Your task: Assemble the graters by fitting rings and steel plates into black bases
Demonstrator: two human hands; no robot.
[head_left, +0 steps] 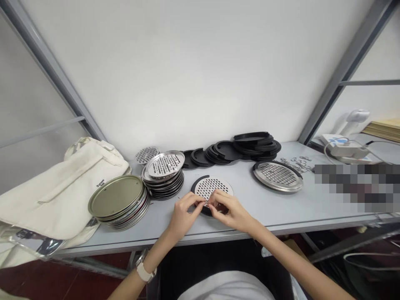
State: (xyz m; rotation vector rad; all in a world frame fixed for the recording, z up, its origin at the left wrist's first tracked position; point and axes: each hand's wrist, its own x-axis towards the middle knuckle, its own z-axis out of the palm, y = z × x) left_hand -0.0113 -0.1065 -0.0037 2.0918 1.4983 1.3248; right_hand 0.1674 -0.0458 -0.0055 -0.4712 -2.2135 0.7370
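A round perforated metal grater plate sits on a black holder near the front of the table. Over its near edge, the fingertips of my left hand and my right hand meet in a pinch. A tiny shiny bit shows between them, too small and covered to name. On the left wrist is a watch with a pale strap. To the right lies a second perforated plate with a black edge. Small metal clips are scattered beyond it.
Stacks of grater plates and olive-topped round discs stand at left, beside cream cloth bags. Black holders are piled along the wall. At far right are a white device with cables and a blurred-out patch.
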